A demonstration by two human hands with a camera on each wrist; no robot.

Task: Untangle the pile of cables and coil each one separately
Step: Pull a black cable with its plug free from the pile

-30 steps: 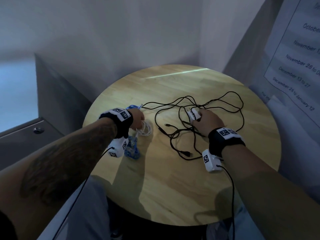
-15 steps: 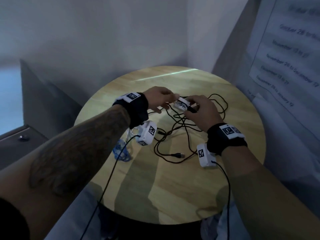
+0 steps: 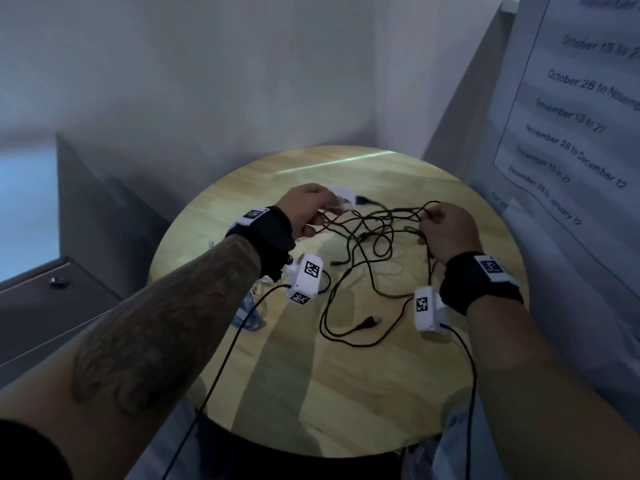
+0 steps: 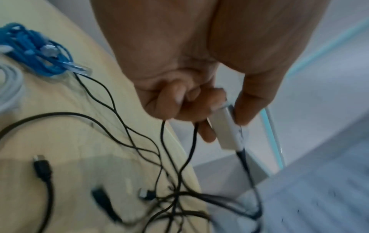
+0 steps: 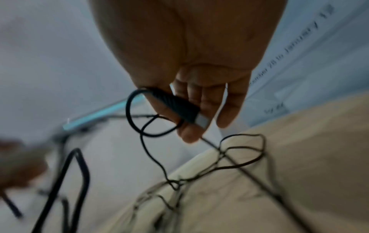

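blue cable [image 4: 38, 52]: bundled, lying at left edge of round wooden table [image 3: 346, 393]; clear plug end at the bundle's right side; mostly hidden behind left forearm in head view.
white cable [image 4: 10, 88]: pale loops just beside the blue bundle, cut off by frame edge; coiled or loose, cannot tell.
left hand [image 3: 308, 209]: raised over far-left part of table, curled round a small white adapter block [image 4: 227, 127] between thumb and fingers; two thin black strands drop out of the fist; thicker black lead exits the block's lower end.
black cable tangle [image 3: 367, 244]: several thin black leads strung between both hands, crossing and knotted mid-span, lower loops resting on table centre.
loose black plug [image 3: 367, 322]: flat on table, near edge side, below the tangle; plug type unreadable.
right hand [image 3: 450, 233]: raised over right part of table, well apart from left hand; thumb and fingers pinch a ribbed black USB connector [image 5: 179, 108] with silver tip; its lead loops once under the fingers, then runs down into the knot.
wrist bands: black strap on each wrist, white camera pods with square black-and-white fiducial tags.
wall sheet [image 3: 581, 109]: printed date list at right, tilted and blurred; legible: "October 28 to Novemb…", "November 13 to 27", "November 28 to December 12", "December 28 to January 12".
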